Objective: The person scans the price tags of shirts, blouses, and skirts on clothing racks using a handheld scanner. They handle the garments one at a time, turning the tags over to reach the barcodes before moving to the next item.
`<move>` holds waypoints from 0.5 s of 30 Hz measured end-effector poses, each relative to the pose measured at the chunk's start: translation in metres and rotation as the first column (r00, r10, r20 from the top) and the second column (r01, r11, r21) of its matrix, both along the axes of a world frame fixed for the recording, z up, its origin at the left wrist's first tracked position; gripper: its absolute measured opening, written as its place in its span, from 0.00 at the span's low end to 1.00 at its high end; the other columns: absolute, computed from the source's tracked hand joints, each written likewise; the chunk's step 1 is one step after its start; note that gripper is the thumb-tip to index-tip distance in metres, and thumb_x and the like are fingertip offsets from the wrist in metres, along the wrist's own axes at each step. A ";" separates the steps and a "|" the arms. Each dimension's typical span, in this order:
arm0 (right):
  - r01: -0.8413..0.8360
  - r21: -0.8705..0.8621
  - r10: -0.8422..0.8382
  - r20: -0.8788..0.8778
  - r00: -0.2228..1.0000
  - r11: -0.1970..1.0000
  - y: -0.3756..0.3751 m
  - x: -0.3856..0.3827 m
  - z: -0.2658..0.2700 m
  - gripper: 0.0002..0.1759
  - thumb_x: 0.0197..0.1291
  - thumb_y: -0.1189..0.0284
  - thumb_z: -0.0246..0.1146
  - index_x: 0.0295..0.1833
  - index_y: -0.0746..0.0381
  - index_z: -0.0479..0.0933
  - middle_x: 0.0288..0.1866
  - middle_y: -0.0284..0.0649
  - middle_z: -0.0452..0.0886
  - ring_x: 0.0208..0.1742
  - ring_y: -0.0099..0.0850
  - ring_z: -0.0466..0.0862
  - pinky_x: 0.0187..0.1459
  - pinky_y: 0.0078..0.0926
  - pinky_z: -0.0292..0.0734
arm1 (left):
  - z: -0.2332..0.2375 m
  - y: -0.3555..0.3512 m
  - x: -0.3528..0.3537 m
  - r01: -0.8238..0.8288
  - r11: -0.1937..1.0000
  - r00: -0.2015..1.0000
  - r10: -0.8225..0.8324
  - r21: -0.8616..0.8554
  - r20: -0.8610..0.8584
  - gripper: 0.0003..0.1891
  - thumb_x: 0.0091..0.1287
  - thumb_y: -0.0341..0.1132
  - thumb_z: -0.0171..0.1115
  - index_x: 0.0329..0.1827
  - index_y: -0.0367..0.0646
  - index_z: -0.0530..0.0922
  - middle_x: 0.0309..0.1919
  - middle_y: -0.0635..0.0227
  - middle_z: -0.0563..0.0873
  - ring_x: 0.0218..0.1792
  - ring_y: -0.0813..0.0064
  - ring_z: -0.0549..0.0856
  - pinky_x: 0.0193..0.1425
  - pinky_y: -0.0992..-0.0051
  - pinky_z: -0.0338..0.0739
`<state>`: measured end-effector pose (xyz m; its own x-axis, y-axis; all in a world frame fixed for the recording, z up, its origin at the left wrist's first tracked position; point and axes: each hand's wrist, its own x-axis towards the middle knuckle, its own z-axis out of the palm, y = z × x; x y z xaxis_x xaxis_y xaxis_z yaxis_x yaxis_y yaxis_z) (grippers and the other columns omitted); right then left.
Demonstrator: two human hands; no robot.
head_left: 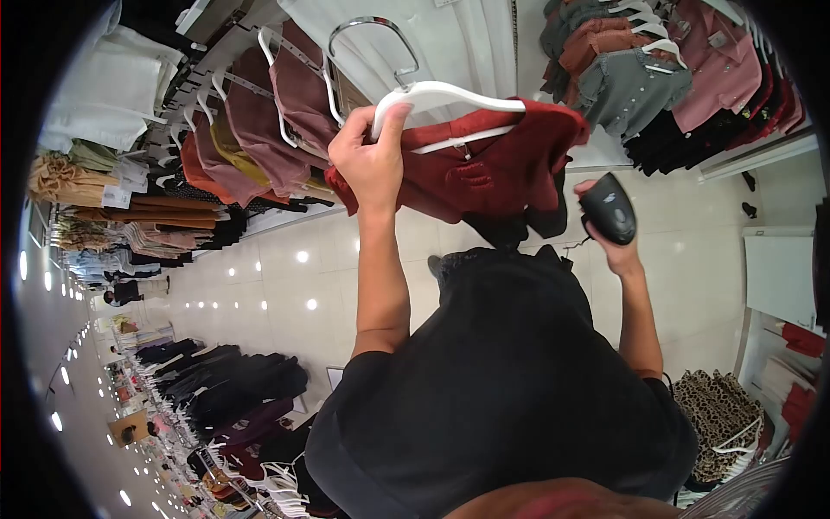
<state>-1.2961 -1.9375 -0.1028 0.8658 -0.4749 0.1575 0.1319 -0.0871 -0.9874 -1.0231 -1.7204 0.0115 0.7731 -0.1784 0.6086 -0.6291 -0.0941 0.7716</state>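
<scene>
**Red Top on a Hanger, Scanner at the Ready**

The left grip (373, 160), a bare hand, is closing around the near end of a white hanger (454, 93), fingers wrapping over the shoulder bar and the thumb pressing up along it. A red top (497, 169) is hanging from that hanger, draping down and away to the right of the left grip, with its hem bunching just under the wrist. The hanger's metal hook (373, 30) is curving above the left grip, and it is not resting on any rail that I can see.

The right grip (612, 227) is clasping a black scanner (608, 208), sitting well to the right of the left grip and just beside the far sleeve of the red top. Whether the scanner is touching the cloth is hard to tell.

The top is looking light, soft and floppy, so it is likely swinging freely and slipping off if the bar is tilting. The stiff plastic bar near the hook seems the surest place to hold. The scanner is looking rigid, smooth and palm-sized.

Beyond the left grip, a rack of brown and pink tops (259, 130) is hanging. Past the right grip, 1 more rack (657, 69) is showing grey, pink and black clothes above the glossy floor (285, 285).
</scene>
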 end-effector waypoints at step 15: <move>-0.299 -0.281 0.351 0.158 0.923 0.912 0.057 0.110 0.077 0.23 0.57 0.56 0.63 0.47 0.65 0.77 0.57 0.47 0.75 0.60 0.42 0.74 0.62 0.41 0.68 | -0.029 0.073 0.042 0.052 0.998 0.995 -0.054 0.023 0.088 0.07 0.53 0.27 0.73 0.29 0.35 0.82 0.23 0.69 0.81 0.26 0.80 0.78 0.32 0.80 0.70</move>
<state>-1.1864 -1.8802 -0.0254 0.9029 -0.0955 0.4192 0.3874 -0.2423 -0.8895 -0.9814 -1.6475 -0.0176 0.7059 -0.2307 0.6697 -0.6990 -0.0741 0.7112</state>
